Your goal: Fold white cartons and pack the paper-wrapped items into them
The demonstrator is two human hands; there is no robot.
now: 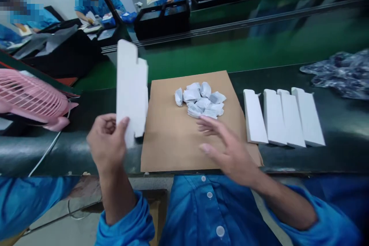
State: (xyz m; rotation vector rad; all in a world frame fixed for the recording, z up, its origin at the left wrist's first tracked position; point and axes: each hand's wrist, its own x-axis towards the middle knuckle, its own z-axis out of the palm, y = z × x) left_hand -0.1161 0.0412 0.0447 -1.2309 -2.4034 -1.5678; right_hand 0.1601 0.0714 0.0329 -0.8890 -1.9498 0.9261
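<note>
My left hand (108,138) pinches a flat white carton blank (127,88) between thumb and fingers, holding it upright left of the cardboard sheet (170,142). Its flaps stick out along the right side. Over the sheet's right part, my right hand (221,144) hovers with thumb and fingers apart and nothing between them. Just beyond its fingertips lies a pile of several small white wrapped packets (202,103). To the right of the sheet, several long white boxes (275,119) lie side by side on the dark table.
At the left stands a pink fan (34,96) with a cable. Clear plastic bags (343,75) are heaped at the far right. A green conveyor (219,50) runs behind, with black trays (163,17) and co-workers in blue across it. A blue sleeve (29,200) shows lower left.
</note>
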